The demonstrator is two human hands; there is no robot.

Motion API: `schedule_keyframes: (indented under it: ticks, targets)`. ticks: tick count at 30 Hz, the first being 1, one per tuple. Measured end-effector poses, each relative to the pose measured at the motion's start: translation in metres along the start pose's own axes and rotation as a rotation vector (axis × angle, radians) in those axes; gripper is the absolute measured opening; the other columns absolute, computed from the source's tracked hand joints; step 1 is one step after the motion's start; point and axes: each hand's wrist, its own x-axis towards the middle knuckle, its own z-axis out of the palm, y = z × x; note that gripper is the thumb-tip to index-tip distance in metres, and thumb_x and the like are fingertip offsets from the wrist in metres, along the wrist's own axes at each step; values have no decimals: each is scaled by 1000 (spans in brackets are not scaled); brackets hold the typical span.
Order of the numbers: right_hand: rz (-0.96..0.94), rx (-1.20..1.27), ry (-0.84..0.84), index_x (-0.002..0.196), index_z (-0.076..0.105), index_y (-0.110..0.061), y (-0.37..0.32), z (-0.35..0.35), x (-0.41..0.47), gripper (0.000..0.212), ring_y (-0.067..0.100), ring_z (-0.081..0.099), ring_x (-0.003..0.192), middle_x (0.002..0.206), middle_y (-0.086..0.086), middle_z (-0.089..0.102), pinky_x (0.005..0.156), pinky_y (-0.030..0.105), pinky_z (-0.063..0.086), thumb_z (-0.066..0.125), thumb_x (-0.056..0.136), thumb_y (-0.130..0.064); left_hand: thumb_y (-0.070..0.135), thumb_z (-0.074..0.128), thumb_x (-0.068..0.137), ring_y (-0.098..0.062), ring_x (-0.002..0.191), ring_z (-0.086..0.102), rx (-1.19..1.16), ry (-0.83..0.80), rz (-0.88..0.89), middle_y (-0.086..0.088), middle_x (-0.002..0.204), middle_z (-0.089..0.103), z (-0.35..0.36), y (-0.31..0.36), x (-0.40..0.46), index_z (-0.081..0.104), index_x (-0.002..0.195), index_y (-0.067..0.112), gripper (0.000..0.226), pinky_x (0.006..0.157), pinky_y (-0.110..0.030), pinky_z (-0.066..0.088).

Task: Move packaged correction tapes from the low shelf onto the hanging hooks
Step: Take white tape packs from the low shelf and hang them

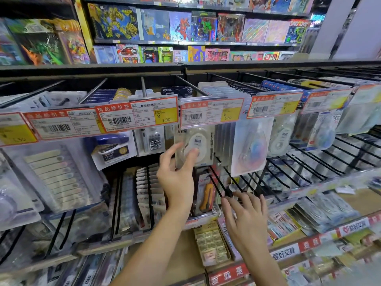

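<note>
A packaged correction tape [201, 143], white in a clear blister, hangs below the 5.80 price tag [211, 112] on a hook. My left hand [177, 174] holds its lower edge, thumb on the blister front and fingers behind. My right hand [245, 215] is lower right, fingers spread, fingertips touching the front end of a black hook [226, 190]; it holds nothing. More packaged correction tapes [252, 146] hang on hooks to the right. Others lie flat on the low shelf [327, 211] at lower right.
Price tags [137, 115] line the hook fronts. Empty black hooks [309, 162] stick out at right. A utility knife pack [207, 196] hangs between my hands. Erasers in a box [212, 242] sit below. Toy boxes [185, 25] fill the upper shelves.
</note>
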Motion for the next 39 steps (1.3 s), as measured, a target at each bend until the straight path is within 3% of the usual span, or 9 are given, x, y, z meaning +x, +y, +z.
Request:
schedule_keyframes:
  ticks: [2, 5, 10, 18, 22, 26, 30, 33, 39]
  targets:
    - [-4, -6, 9, 95, 79, -24, 0, 0, -1, 44, 30, 60, 104, 102, 2, 71, 109, 54, 31, 41, 98, -46, 26, 85, 77, -11, 112, 66, 12, 15, -7, 9, 114, 72, 6, -9, 17, 71, 92, 52, 34, 99, -41, 53]
    - [1, 0, 19, 95, 79, -24, -1, 0, -2, 44, 29, 60, 104, 101, 1, 71, 109, 55, 32, 41, 98, -45, 19, 83, 80, -7, 116, 63, 11, 16, 20, 4, 120, 69, 11, -23, 39, 71, 103, 44, 35, 104, -41, 50]
    - [20, 11, 12, 95, 79, -24, -2, 2, -1, 45, 28, 58, 106, 103, 1, 70, 111, 54, 30, 40, 98, -45, 23, 80, 84, 0, 116, 61, 40, -36, -1, 5, 127, 64, 13, -41, 66, 70, 124, 20, 41, 105, -33, 50]
    - [22, 35, 18, 94, 80, -23, -1, 2, -2, 43, 29, 58, 107, 104, 1, 71, 112, 54, 28, 42, 98, -44, 23, 74, 90, 19, 100, 52, 215, -62, 145, 9, 117, 52, 18, -50, 86, 65, 126, 25, 37, 89, -4, 41]
    - [17, 16, -63, 101, 78, -25, -3, -3, 0, 50, 30, 57, 111, 109, 2, 70, 113, 55, 29, 33, 102, -45, 20, 66, 96, 2, 95, 54, 456, -56, 269, 3, 110, 49, 15, -52, 84, 67, 124, 15, 29, 85, -19, 49]
    - [-65, -30, -206, 118, 72, -25, 3, -17, 2, 61, 29, 55, 120, 122, 6, 67, 113, 52, 28, 17, 105, -50, 2, 53, 98, -19, 118, 54, 725, -86, 274, -7, 139, 45, 12, -49, 70, 48, 146, 23, 52, 90, -22, 50]
    - [-170, 19, -308, 133, 62, -24, 19, -34, 7, 55, 31, 47, 137, 140, 9, 59, 115, 47, 21, 28, 102, -56, 8, 53, 98, -22, 142, 37, 840, -211, 170, 1, 162, 21, 0, -36, 37, 19, 157, 37, 74, 110, -37, 42]
    - [-250, 51, -309, 138, 57, -21, 38, -49, 8, 53, 35, 44, 139, 144, 13, 54, 114, 54, 35, 37, 100, -52, 13, 52, 99, -21, 141, 37, 1016, -390, 131, -4, 159, 31, -10, -22, -8, 28, 157, 26, 64, 111, -27, 31]
    - [-297, 97, -423, 140, 48, -18, 104, -91, -9, 55, 35, 49, 129, 143, 15, 51, 102, 48, 48, 64, 88, -25, 30, 58, 97, -25, 135, 48, 1383, -847, 403, -5, 148, 50, 10, -4, -114, 45, 148, 18, 54, 107, -38, 42]
